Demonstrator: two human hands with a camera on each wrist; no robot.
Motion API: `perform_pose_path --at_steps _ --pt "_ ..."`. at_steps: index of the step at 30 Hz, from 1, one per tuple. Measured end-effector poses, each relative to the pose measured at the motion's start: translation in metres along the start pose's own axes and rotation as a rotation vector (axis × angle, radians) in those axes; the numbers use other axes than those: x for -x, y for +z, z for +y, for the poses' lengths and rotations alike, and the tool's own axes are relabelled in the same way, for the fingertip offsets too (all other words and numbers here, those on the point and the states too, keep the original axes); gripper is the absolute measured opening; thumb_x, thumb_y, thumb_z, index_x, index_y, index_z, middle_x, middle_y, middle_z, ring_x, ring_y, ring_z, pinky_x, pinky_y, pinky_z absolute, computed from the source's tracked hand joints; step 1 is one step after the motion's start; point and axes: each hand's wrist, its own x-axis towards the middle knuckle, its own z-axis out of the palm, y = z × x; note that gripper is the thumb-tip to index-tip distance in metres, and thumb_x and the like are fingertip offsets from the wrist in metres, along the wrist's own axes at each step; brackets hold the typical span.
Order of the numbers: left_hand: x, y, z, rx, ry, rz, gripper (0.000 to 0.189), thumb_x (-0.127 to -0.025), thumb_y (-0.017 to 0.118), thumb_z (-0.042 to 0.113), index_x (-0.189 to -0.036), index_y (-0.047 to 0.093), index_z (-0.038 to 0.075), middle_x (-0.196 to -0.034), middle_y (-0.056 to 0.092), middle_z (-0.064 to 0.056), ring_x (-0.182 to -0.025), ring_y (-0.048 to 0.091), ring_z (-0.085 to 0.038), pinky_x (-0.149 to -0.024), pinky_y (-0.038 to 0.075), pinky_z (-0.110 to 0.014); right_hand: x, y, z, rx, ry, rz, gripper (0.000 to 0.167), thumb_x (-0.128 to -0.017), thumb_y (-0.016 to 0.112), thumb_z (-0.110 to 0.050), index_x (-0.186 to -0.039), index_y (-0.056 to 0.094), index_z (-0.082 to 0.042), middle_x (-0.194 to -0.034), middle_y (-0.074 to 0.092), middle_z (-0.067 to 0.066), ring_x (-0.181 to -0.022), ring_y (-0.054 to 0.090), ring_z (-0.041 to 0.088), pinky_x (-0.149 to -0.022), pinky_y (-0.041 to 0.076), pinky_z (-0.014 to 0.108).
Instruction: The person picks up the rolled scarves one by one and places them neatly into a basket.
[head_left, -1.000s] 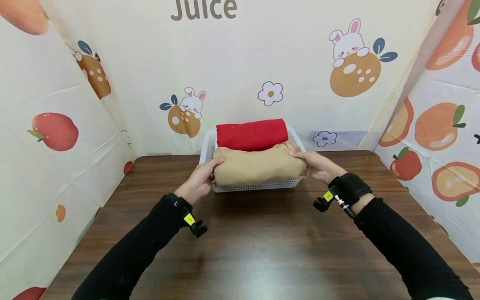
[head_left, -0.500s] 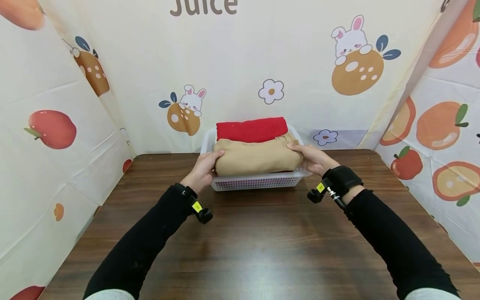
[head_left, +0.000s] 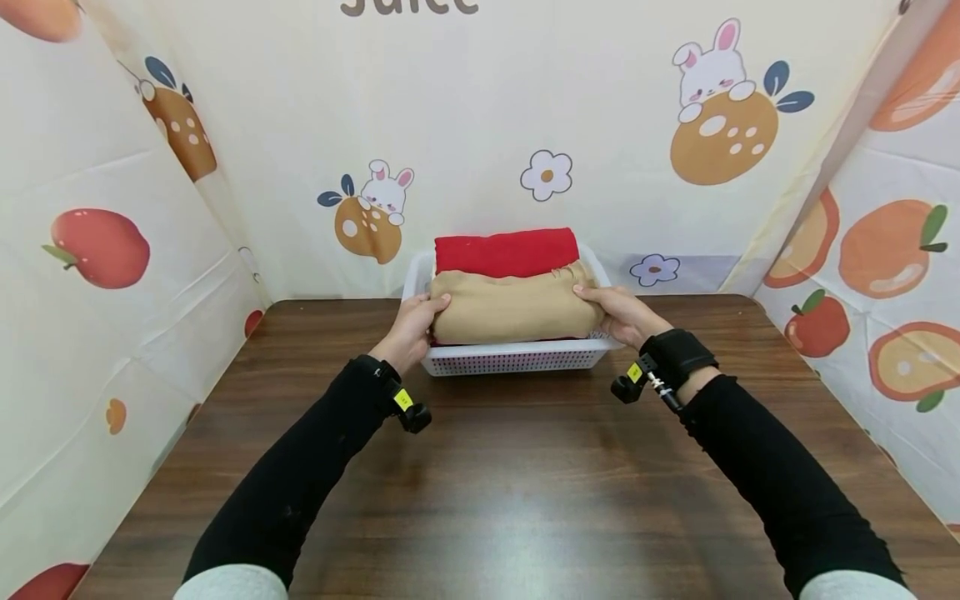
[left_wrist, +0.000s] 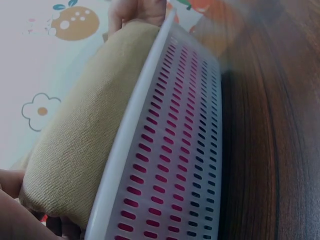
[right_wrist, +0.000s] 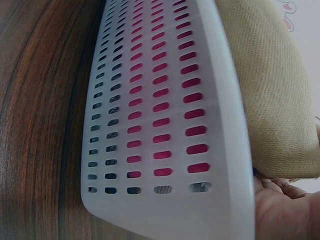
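Two hands, left hand [head_left: 408, 327] and right hand [head_left: 618, 314], gripping one tan cloth [head_left: 516, 310], one red cloth [head_left: 507, 251], one white basket [head_left: 517, 361]

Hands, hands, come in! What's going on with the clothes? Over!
Left hand and right hand grip the tan folded cloth ends. It sits in the white basket, before red cloth. Nothing blocking.

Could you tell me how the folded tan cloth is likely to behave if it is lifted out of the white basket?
The tan cloth looks soft and woven, so it would probably sag and unfold unless supported at both ends, as both hands now grip it. It seems light, and unlikely to slip.
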Motion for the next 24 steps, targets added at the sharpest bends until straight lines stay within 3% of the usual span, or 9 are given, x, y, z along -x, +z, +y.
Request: perform_pose_path --at_steps 7,14,24 --pt "-0.004 -0.001 -0.005 -0.043 0.038 0.013 0.043 -0.099 0.052 0.011 -0.139 0.045 0.000 -0.136 0.048 -0.014 -0.117 0.047 -0.023 -0.099 0.037 -0.035 0.001 0.000 0.003 0.072 -0.024 -0.008 0.059 -0.097 0.056 -0.020 -0.143 0.027 0.002 -0.094 0.061 -0.002 -0.080 0.061 0.007 -0.074 0.051 0.023" --pt "-0.001 0.001 -0.004 -0.211 0.079 0.041 0.042 -0.099 0.052 0.010 -0.138 0.045 -0.002 -0.135 0.047 -0.015 -0.112 0.046 -0.023 -0.092 0.039 -0.033 0.002 0.002 0.001 0.163 -0.045 -0.044 0.058 -0.100 0.050 -0.019 -0.144 0.023 0.006 -0.114 0.046 0.003 -0.085 0.057 0.006 -0.077 0.049 0.022" --pt "0.008 -0.001 -0.005 -0.280 0.098 0.019 0.048 -0.098 0.053 0.014 -0.140 0.038 -0.003 -0.140 0.040 -0.016 -0.125 0.040 -0.025 -0.104 0.033 -0.036 0.007 0.002 -0.002 0.166 0.009 -0.018 0.055 -0.099 0.051 -0.020 -0.143 0.025 0.001 -0.120 0.041 0.005 -0.103 0.047 0.015 -0.094 0.039 0.032"
